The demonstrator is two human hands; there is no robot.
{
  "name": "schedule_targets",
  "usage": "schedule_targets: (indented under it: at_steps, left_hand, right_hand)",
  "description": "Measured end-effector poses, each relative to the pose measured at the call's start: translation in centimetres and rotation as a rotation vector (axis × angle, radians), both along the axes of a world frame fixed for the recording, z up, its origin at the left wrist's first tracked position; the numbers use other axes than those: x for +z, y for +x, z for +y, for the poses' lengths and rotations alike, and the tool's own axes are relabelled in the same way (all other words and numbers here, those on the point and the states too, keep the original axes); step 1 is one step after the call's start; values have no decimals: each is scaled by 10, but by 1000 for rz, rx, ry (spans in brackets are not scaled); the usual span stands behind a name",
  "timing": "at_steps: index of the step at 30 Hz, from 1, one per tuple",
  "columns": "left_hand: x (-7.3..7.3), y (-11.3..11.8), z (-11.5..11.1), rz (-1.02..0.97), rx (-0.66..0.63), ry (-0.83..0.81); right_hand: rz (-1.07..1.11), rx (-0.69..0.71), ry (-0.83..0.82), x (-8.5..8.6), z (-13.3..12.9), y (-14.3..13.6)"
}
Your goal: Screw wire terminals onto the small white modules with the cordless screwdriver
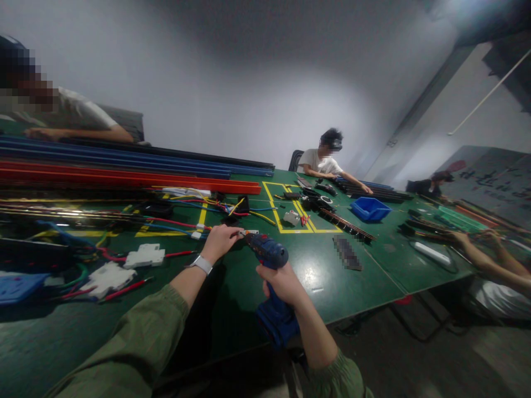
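Note:
My right hand [282,283] is wrapped round the grip of a blue cordless drill [267,251], whose nose points away from me and to the left. Just left of its tip, my left hand [223,242] has its fingers pinched on something small that I cannot make out. A small white piece [251,232] shows between the fingertips and the drill; whether the bit touches it is hard to tell. Left of my left wrist lie white circuit breakers [145,255] with red wires [179,254], and a white connector [197,234] is near my knuckles.
Long red channels [199,184] and blue channels [124,157] lie across the far left. A blue bin [370,209], a copper-toned strip [346,225] and a flat dark object [347,253] are to the right. Several people sit around the green table [323,293].

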State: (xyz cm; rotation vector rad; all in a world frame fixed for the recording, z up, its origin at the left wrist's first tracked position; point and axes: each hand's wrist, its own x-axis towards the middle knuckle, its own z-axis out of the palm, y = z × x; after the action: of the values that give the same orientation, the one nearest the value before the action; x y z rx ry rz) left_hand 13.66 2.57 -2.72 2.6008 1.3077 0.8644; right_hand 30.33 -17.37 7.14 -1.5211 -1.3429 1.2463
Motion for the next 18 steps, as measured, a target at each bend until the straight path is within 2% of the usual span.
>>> schedule_targets:
  at_steps: [18]
  left_hand:
    - [-1, 1, 0, 15, 7, 7]
  right_hand:
    - [14, 13, 45, -4, 0, 2]
